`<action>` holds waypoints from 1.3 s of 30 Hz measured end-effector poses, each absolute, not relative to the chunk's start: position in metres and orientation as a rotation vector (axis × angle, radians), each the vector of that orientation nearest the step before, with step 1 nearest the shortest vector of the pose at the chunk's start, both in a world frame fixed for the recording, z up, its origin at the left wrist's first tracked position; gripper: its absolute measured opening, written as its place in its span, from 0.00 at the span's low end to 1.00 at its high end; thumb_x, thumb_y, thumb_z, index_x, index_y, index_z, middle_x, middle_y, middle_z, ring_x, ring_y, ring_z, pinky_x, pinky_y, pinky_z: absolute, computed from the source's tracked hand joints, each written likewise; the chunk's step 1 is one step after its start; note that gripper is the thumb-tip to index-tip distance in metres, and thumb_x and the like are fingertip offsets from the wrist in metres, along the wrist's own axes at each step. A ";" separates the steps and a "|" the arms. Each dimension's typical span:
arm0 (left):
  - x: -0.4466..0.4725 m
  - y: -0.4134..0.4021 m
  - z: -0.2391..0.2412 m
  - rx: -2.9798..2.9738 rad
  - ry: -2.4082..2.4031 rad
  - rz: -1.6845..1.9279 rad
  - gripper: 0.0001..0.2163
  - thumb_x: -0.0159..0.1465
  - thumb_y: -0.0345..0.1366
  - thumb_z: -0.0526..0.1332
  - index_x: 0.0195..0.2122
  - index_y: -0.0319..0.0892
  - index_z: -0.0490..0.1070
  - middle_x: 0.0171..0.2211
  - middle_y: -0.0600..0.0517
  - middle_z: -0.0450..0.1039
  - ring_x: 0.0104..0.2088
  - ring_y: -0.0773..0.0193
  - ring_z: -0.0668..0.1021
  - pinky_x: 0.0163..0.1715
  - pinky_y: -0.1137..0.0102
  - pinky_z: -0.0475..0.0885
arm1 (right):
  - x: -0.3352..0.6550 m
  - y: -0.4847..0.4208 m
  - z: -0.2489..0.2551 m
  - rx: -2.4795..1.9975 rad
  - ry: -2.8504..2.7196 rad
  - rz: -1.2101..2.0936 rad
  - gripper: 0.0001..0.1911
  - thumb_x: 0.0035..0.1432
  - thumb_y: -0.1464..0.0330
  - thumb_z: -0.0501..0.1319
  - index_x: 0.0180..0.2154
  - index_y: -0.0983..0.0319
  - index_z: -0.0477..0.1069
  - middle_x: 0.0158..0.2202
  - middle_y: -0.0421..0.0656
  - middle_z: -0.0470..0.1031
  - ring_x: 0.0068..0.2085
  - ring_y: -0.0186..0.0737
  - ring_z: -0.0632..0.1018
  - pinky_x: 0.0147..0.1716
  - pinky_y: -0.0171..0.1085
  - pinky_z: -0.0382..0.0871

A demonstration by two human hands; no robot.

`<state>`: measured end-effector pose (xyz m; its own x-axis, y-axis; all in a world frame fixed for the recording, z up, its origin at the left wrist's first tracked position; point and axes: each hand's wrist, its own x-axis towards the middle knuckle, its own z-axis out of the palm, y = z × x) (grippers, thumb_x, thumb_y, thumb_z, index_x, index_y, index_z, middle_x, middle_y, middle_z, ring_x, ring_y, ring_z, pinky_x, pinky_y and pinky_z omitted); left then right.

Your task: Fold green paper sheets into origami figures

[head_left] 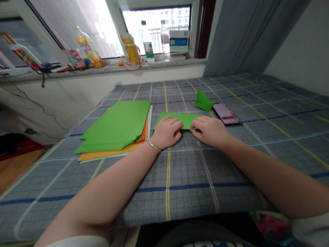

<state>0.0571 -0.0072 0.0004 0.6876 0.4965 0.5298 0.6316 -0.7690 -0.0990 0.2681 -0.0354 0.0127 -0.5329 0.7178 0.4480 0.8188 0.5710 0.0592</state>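
A folded sheet of green paper (189,120) lies flat on the checked cloth, with its near edge toward me. My left hand (167,132) rests over the left part of that edge, fingers curled and closed on the paper; a silver bangle is on the wrist. At the right part of the same edge, my right hand (210,129) pinches the paper between thumb and fingers. Both palms partly hide the sheet. Just beyond my right hand stands a folded green paper shape (203,101) with a pointed top.
To the left lies a stack of coloured paper (118,120), green on top, orange and pale sheets below. A phone (226,114) with a lit screen lies right of the folded shape. Bottles, a yellow cup (132,51) and a box (179,42) stand on the windowsill.
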 end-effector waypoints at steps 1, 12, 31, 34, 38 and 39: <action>0.059 -0.009 0.001 -2.633 -0.852 -0.690 0.06 0.59 0.30 0.55 0.34 0.42 0.70 0.31 0.51 0.74 0.35 0.61 0.75 0.48 0.64 0.67 | 0.266 -0.036 0.012 -1.237 -2.441 -0.380 0.10 0.64 0.66 0.54 0.34 0.60 0.73 0.36 0.44 0.77 0.38 0.42 0.74 0.34 0.39 0.59; 0.069 -0.018 0.001 -2.589 -0.896 -0.701 0.05 0.61 0.33 0.55 0.31 0.43 0.69 0.30 0.52 0.75 0.34 0.62 0.75 0.56 0.60 0.63 | 0.252 -0.041 0.011 -1.198 -2.473 -0.417 0.10 0.64 0.67 0.53 0.33 0.61 0.71 0.34 0.44 0.77 0.37 0.42 0.73 0.34 0.40 0.58; 0.050 -0.003 0.002 -2.483 -1.051 -0.602 0.02 0.57 0.32 0.58 0.30 0.43 0.69 0.29 0.51 0.75 0.37 0.57 0.75 0.59 0.53 0.60 | 0.270 -0.037 0.012 -1.293 -2.372 -0.094 0.04 0.54 0.72 0.57 0.29 0.59 0.68 0.33 0.41 0.74 0.34 0.39 0.73 0.30 0.36 0.57; 0.045 0.000 0.005 -2.486 -1.054 -0.527 0.02 0.57 0.32 0.59 0.30 0.43 0.69 0.30 0.50 0.75 0.38 0.56 0.75 0.60 0.52 0.59 | 0.272 -0.035 0.011 -1.316 -2.367 -0.038 0.03 0.53 0.71 0.57 0.28 0.59 0.68 0.33 0.40 0.74 0.32 0.38 0.72 0.29 0.35 0.57; 0.037 0.004 0.008 -2.499 -1.116 -0.465 0.02 0.56 0.32 0.60 0.30 0.43 0.70 0.30 0.50 0.76 0.37 0.55 0.76 0.60 0.49 0.58 | 0.276 -0.031 0.010 -1.329 -2.357 0.055 0.02 0.51 0.71 0.57 0.28 0.59 0.68 0.32 0.39 0.74 0.30 0.36 0.72 0.28 0.35 0.57; 0.035 0.006 0.008 -2.505 -1.139 -0.456 0.02 0.55 0.32 0.60 0.30 0.43 0.70 0.30 0.50 0.76 0.37 0.56 0.76 0.60 0.49 0.58 | 0.277 -0.030 0.010 -1.326 -2.355 0.075 0.02 0.51 0.72 0.57 0.28 0.59 0.68 0.32 0.40 0.74 0.30 0.36 0.72 0.28 0.35 0.57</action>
<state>0.0346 0.0055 0.0080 0.6247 0.6548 0.4255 0.7676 -0.6150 -0.1805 0.2775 -0.0303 0.0102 -0.4469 0.8260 0.3435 0.8024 0.5399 -0.2543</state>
